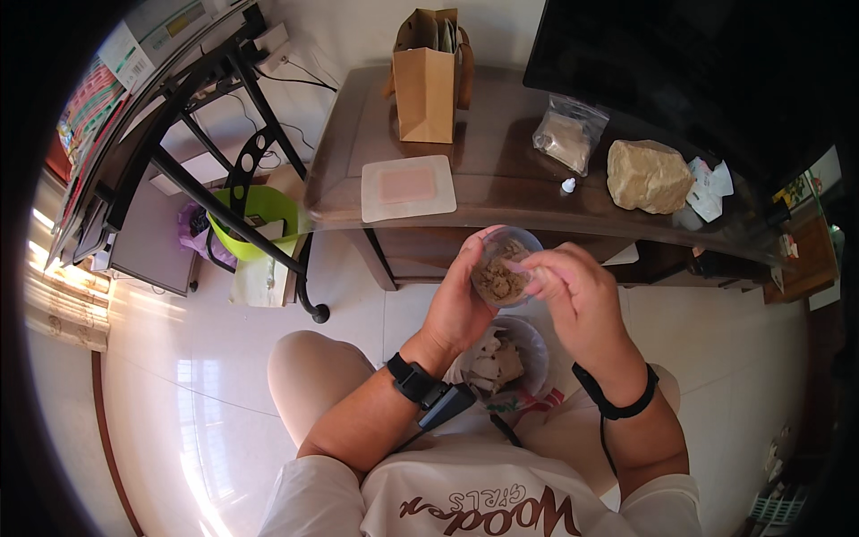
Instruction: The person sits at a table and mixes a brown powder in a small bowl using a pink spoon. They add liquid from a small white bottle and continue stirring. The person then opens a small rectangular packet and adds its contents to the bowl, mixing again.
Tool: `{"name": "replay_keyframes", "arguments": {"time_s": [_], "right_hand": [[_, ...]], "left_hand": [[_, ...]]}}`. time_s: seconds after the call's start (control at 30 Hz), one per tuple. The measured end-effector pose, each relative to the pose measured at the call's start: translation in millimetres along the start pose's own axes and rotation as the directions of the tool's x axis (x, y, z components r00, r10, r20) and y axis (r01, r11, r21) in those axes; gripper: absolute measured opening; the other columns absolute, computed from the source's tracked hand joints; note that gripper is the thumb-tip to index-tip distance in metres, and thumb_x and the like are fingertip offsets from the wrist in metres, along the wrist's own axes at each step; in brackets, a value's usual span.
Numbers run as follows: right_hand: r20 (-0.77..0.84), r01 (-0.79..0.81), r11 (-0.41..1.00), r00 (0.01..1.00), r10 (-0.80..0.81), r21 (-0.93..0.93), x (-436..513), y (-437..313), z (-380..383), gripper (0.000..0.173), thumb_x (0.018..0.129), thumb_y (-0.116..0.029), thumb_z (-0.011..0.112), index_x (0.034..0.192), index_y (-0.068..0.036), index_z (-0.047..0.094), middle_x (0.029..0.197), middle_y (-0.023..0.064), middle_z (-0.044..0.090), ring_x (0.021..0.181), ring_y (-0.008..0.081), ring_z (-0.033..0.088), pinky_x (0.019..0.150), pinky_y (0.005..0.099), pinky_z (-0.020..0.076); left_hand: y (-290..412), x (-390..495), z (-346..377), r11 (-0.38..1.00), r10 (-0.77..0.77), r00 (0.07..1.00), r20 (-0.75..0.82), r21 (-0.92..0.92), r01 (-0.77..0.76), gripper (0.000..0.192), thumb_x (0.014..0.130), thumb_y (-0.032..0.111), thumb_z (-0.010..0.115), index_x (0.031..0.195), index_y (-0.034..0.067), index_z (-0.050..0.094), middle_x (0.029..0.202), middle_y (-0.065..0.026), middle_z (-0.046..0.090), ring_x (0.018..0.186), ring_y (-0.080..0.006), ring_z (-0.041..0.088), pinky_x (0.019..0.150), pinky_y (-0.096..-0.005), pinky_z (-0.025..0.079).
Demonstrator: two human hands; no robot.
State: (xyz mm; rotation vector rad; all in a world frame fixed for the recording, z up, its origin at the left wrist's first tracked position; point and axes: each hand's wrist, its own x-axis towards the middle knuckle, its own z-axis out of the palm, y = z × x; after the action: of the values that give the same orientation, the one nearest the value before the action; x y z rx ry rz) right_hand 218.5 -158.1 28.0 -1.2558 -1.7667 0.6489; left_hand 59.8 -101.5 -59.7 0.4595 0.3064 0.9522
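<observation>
My left hand grips a small clear plastic cup from its left side and tilts it, so its mouth faces me. Crumbly brown, clay-like material lies inside. In my right hand is a pale pinkish tool, its tip inside the cup; whether it is a spoon or a spatula cannot be told. Below the cup, between my knees, a bin lined with a clear bag holds pale broken pieces. Beyond my hands, a beige mat with a pink centre lies at the edge of the dark wooden cabinet.
The cabinet also bears a brown paper bag, a zip bag of beige material, a small white bottle, a large tan rock, crumpled white packaging and a black television. A green bin stands left by a black metal frame.
</observation>
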Motion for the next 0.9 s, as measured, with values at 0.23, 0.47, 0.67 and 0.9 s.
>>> {"name": "replay_keyframes", "arguments": {"time_s": [0.23, 0.47, 0.67, 0.9], "right_hand": [[0.025, 0.072, 0.995, 0.997, -0.073, 0.068, -3, -5, 7, 0.018, 0.101, 0.003, 0.056, 0.116, 0.001, 0.066, 0.104, 0.0162, 0.065, 0.087, 0.0277, 0.071, 0.077, 0.0359, 0.0578], [0.237, 0.073, 0.997, 0.968, -0.078, 0.031, -3, -13, -2, 0.017, 0.098, 0.001, 0.062, 0.113, 0.001, 0.068, 0.101, 0.0153, 0.064, 0.090, 0.0345, 0.065, 0.081, 0.0380, 0.0544], [0.102, 0.021, 0.998, 0.994, -0.027, 0.054, -1, -15, -8, 0.015, 0.100, 0.000, 0.060, 0.112, 0.002, 0.069, 0.098, 0.0154, 0.066, 0.084, 0.0279, 0.072, 0.075, 0.0347, 0.0568], [0.046, -0.082, 0.984, 0.996, 0.076, 0.157, -9, -17, 8, 0.016, 0.105, -0.004, 0.054, 0.110, 0.004, 0.067, 0.098, 0.0129, 0.066, 0.079, 0.0184, 0.073, 0.070, 0.0290, 0.0582]], "left_hand": [[0, 0, -3, 0.997, -0.041, 0.998, 0.045, -0.057, 0.044, 0.049, 0.108, 0.048, 0.049, 0.145, 0.016, 0.051, 0.139, -0.0053, 0.060, 0.128, -0.0219, 0.059, 0.105, -0.0408, 0.050], [1, 1, -5, 0.996, -0.061, 0.998, 0.020, -0.064, 0.062, 0.050, 0.108, 0.049, 0.047, 0.143, 0.014, 0.054, 0.138, -0.0072, 0.063, 0.126, -0.0238, 0.061, 0.106, -0.0419, 0.049], [0, 1, -1, 1.000, -0.005, 1.000, -0.014, -0.031, 0.004, 0.052, 0.109, 0.051, 0.046, 0.143, 0.012, 0.054, 0.138, -0.0095, 0.063, 0.127, -0.0259, 0.061, 0.108, -0.0437, 0.048], [-2, 0, 3, 0.996, 0.075, 0.997, 0.001, 0.040, -0.075, 0.054, 0.110, 0.049, 0.043, 0.148, 0.011, 0.050, 0.140, -0.0107, 0.061, 0.129, -0.0287, 0.058, 0.110, -0.0448, 0.046]]}}
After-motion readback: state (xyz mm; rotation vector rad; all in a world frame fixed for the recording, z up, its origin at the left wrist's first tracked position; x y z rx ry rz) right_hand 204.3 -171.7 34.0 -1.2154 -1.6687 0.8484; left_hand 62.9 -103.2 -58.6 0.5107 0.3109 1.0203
